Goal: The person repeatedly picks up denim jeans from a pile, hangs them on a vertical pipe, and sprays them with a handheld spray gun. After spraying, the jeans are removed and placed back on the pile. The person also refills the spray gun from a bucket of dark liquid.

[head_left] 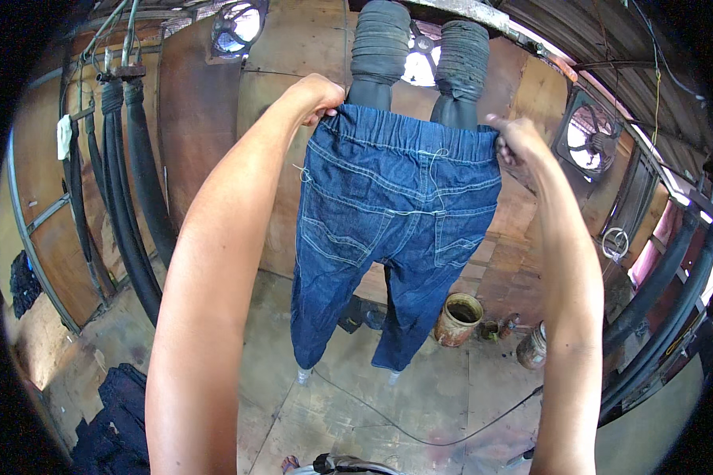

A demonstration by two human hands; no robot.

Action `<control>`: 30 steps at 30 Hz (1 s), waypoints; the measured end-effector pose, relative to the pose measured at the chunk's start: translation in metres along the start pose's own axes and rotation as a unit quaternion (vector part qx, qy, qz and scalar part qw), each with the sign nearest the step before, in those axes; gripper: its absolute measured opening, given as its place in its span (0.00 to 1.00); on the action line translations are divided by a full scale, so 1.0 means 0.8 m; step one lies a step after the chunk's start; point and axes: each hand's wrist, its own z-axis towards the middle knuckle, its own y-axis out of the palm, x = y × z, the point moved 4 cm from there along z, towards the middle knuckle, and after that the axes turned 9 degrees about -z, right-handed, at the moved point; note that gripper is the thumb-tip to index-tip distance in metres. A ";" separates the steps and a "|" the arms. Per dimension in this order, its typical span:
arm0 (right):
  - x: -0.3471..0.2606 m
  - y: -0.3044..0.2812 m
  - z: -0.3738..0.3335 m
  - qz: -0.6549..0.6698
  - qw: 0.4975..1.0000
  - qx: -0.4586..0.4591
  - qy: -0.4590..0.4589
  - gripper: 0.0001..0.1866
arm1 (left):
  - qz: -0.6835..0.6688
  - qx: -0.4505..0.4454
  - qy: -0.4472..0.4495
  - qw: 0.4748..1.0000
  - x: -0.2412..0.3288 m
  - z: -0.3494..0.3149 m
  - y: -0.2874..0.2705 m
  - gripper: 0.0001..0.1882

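A pair of dark blue jeans [400, 186] with an elastic waistband hangs upright in front of me, back pockets facing me. Its legs are drawn over two black, wrapped leg forms [379, 51] that come down from above; pale tips stick out below the hems. My left hand [322, 96] pinches the waistband at its left corner. At the right corner, my right hand [520, 141] has its fingers curled on the waistband edge, thumb pointing up. Both arms are stretched out and raised. Loose light threads dangle from the waistband and the left side seam.
Black hanging tubes [139, 158] line the left side, and more black tubes [661, 277] slant along the right. A stained bucket [458, 320] and a jar [533, 347] stand by the back wall. Dark cloth [115, 423] lies at lower left. A thin cable [420, 440] crosses the floor.
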 end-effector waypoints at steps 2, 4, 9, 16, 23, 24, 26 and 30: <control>-0.008 -0.027 0.022 0.029 0.997 0.076 -0.006 0.25 | -0.013 -0.015 -0.007 1.000 0.003 -0.001 -0.002 0.17; -0.021 -0.085 0.051 0.286 0.934 0.212 -0.008 0.34 | -0.008 -0.034 -0.008 0.999 0.001 0.003 0.001 0.18; -0.137 -0.169 0.110 0.080 0.957 0.158 -0.230 0.37 | 0.000 -0.074 0.011 0.997 0.006 0.024 0.003 0.16; -0.156 0.025 -0.076 -0.184 0.738 0.387 -0.522 0.18 | 0.010 -0.160 0.036 0.986 0.006 0.061 0.016 0.13; -0.155 0.159 -0.106 -0.315 0.779 0.240 -0.486 0.28 | -0.041 -0.135 0.131 0.981 0.006 0.092 -0.002 0.10; -0.159 0.153 -0.102 -0.296 0.804 0.240 -0.456 0.27 | -0.056 -0.072 0.189 0.978 0.013 0.093 -0.019 0.11; -0.167 0.158 -0.101 -0.324 0.775 0.234 -0.490 0.27 | -0.084 0.042 0.300 0.949 0.032 0.089 -0.049 0.15; -0.164 0.165 -0.099 -0.320 0.769 0.268 -0.485 0.32 | -0.096 0.385 0.560 0.727 0.109 0.054 -0.079 0.25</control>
